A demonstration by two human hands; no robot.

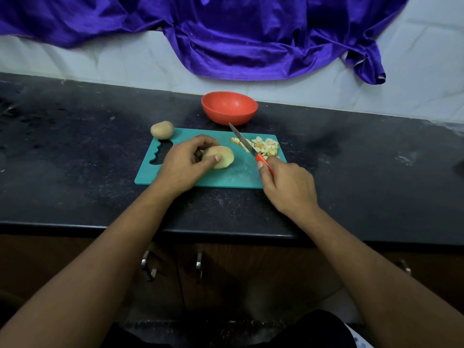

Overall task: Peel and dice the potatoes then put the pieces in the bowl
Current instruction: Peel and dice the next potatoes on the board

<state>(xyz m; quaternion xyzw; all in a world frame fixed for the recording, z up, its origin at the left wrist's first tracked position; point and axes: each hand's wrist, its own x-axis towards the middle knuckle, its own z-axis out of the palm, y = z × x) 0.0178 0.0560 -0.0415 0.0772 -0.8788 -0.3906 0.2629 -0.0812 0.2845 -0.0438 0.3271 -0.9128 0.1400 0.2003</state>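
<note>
A teal cutting board lies on the dark counter. My left hand grips a pale potato at the board's middle, thumb and fingers curled round it. My right hand holds a red-handled knife; its blade is raised and points up-left toward the bowl, apart from the potato. A pile of diced potato pieces sits on the board's far right corner, partly behind the blade. Another whole potato rests at the board's far left corner. An orange-red bowl, seemingly without contents, stands just behind the board.
The black stone counter stretches left and right of the board, its front edge near my forearms. A purple cloth hangs on the white tiled wall behind. Cabinet handles show under the counter.
</note>
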